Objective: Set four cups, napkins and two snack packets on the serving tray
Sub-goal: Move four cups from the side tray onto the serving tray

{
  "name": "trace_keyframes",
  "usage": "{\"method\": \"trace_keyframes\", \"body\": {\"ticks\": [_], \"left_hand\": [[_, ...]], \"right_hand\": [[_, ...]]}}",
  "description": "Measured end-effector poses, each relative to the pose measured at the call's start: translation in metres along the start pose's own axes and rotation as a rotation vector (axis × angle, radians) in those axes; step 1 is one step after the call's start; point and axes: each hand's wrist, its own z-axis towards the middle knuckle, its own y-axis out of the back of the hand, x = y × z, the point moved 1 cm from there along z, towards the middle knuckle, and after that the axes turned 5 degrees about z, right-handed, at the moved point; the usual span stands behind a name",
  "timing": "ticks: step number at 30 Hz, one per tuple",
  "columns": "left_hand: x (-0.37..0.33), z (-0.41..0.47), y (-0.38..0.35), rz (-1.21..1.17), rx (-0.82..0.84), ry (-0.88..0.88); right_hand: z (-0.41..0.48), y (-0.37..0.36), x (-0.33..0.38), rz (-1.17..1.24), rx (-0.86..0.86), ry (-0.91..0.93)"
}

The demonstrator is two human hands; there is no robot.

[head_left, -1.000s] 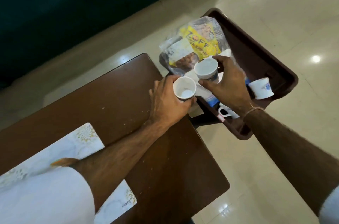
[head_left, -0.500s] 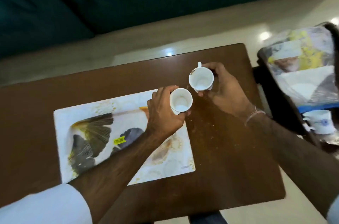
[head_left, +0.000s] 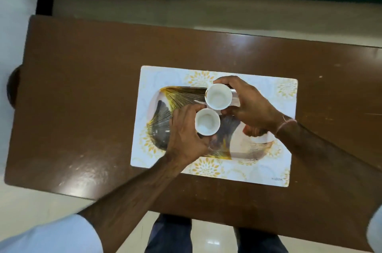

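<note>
We look straight down on a brown wooden table (head_left: 82,91) that fills most of the frame. At its centre lies a white placemat with gold flowers (head_left: 275,161), and on the placemat sits the patterned serving tray (head_left: 248,149), grey and gold, partly hidden by two hands.

Just left of centre, the left hand (head_left: 184,139) has its fingers wrapped tightly around a small white cup (head_left: 207,121). Just above and to the right, the right hand (head_left: 252,107) clamps a second white cup (head_left: 218,96) in the same way. Both cups are upright, empty, and over the tray; we cannot tell whether either base touches it yet. Their rims sit almost against each other.

We judge the main risk to be the cups knocking together as they go down, since they are so close. The tray looks glossy, so a cup released at a tilt might slide or tip. Napkins and snack packets are out of view.
</note>
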Motion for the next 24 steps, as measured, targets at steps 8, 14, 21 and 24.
{"method": "trace_keyframes", "body": {"ticks": [8, 14, 21, 24], "left_hand": [[0.036, -0.033, -0.001, -0.093, -0.012, 0.092], [0.038, -0.04, -0.009, -0.198, -0.002, 0.135], [0.033, -0.044, -0.015, -0.246, 0.029, 0.164], [0.033, -0.046, -0.013, -0.23, 0.021, 0.158]], "right_hand": [[0.032, -0.027, 0.016, -0.172, 0.274, 0.123], [0.045, -0.024, 0.025, -0.367, 0.39, 0.216], [0.044, -0.028, 0.031, -0.381, 0.419, 0.261], [0.042, -0.03, 0.031, -0.336, 0.411, 0.28]]}}
